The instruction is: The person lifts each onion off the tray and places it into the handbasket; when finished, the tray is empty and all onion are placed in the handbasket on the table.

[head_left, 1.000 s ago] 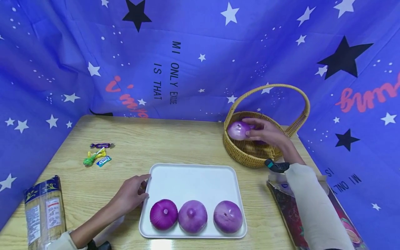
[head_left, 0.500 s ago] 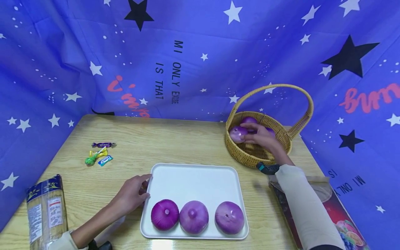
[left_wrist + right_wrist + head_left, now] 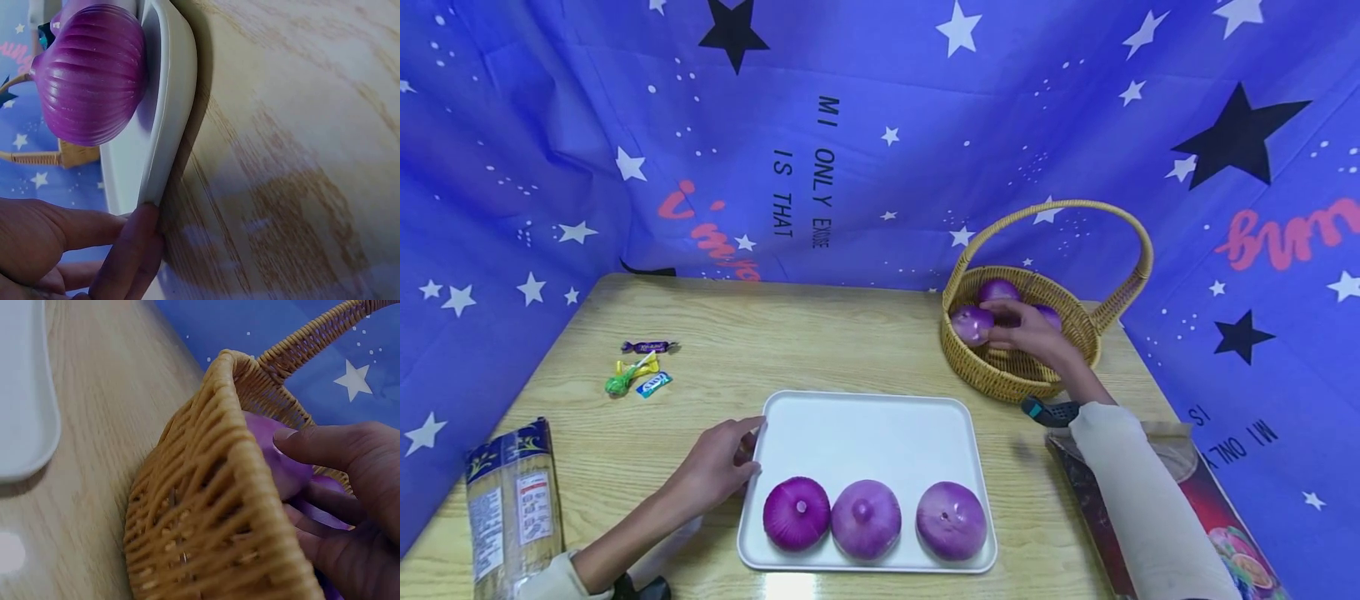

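Note:
My right hand [image 3: 1026, 333] reaches inside the wicker basket [image 3: 992, 385] and grips a pale purple onion [image 3: 970, 325] by its right side. In the right wrist view, the thumb lies on this onion [image 3: 281, 465], behind the woven rim. Two more purple onions, one at the back [image 3: 998, 290] and one at the right [image 3: 1049, 317], are in the basket, partly hidden. My left hand [image 3: 718, 462] pinches the left rim of the white tray [image 3: 865, 433]. Along the tray's near side sit a dark purple onion [image 3: 797, 514] and two paler onions [image 3: 866, 521].
Several wrapped sweets [image 3: 647, 347] lie at the back left of the wooden table [image 3: 820, 333]. A pack of dried noodles [image 3: 512, 508] is at the front left. A red printed bag [image 3: 1206, 500] lies under my right forearm. A blue star-printed cloth [image 3: 880, 167] surrounds the table.
My right hand has lowered the onion into the basket's left side, and the two other onions there show more. The left hand keeps its hold on the tray. The head view has shifted slightly.

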